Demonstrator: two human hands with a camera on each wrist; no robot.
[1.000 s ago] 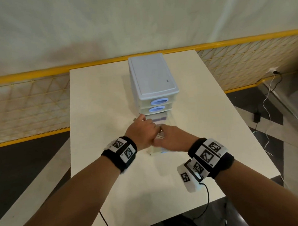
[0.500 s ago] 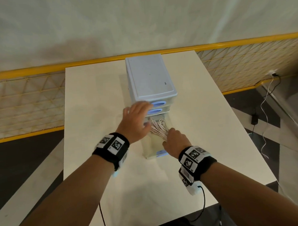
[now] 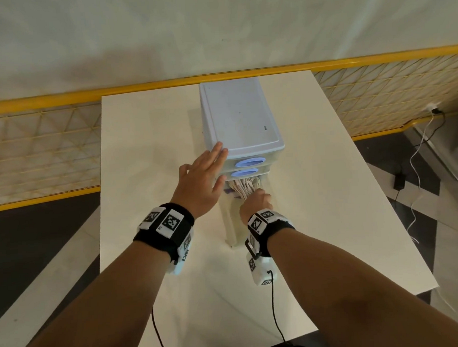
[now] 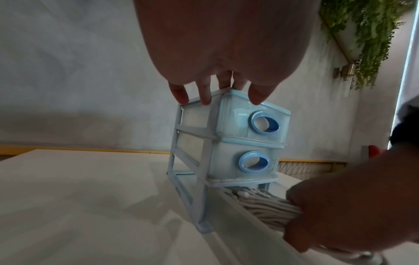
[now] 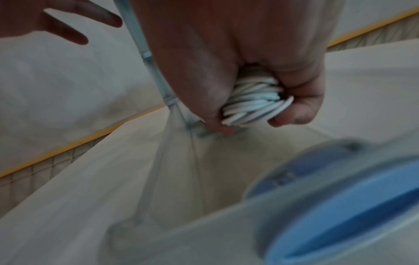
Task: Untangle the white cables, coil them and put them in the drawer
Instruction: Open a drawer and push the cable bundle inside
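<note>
Coiled cables (image 5: 251, 105) — bunched inside right hand (image 3: 255, 203); over drawer (image 3: 231, 225).

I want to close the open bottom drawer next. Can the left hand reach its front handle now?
Probably yes. The left hand is open at the drawer unit; the bottom drawer juts toward the person, though the right hand gripping the white cables lies above it.
</note>
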